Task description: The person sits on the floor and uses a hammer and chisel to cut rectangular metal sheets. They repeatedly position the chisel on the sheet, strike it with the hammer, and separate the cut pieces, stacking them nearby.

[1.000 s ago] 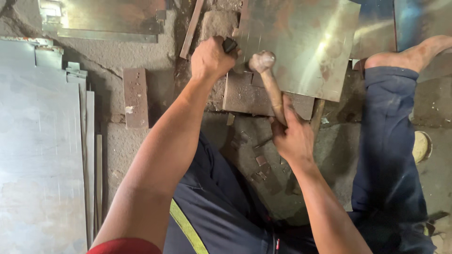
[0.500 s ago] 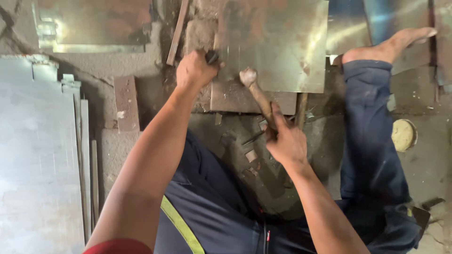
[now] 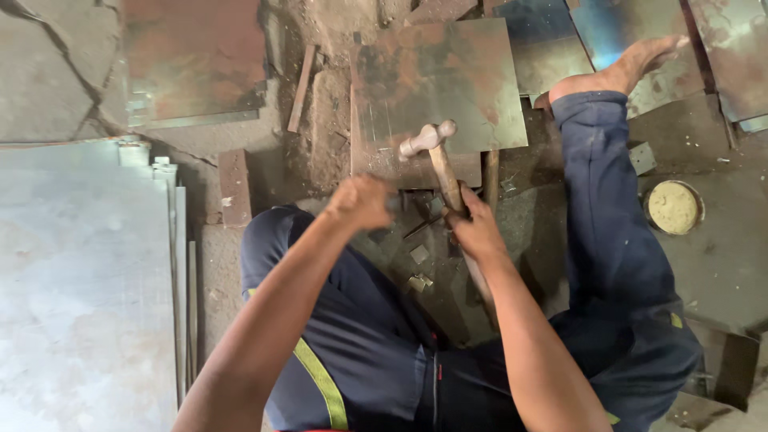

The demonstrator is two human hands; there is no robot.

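Note:
I sit on the floor in blue work trousers. My right hand (image 3: pixel 476 228) grips the wooden handle of a hammer (image 3: pixel 428 138). Its steel head is raised over the near edge of a rusty square metal sheet (image 3: pixel 448 72) that lies in front of me. My left hand (image 3: pixel 360 200) is a closed fist just left of the hammer handle, near the sheet's front edge. A short dark chisel (image 3: pixel 394 202) sticks out of the fist, mostly hidden by the fingers. Small cut metal pieces (image 3: pixel 418 268) lie on the ground below both hands.
A stack of large grey metal sheets (image 3: pixel 80 280) fills the left side. Another rusty sheet (image 3: pixel 192 60) lies at the top left. A round tin (image 3: pixel 674 206) stands at the right, past my outstretched leg and bare foot (image 3: pixel 632 64). More sheets (image 3: pixel 720 48) lie at the top right.
My left hand has pulled back from the sheet's edge toward my body. The hammer has swung up a little, and the view has shifted down and to the right.

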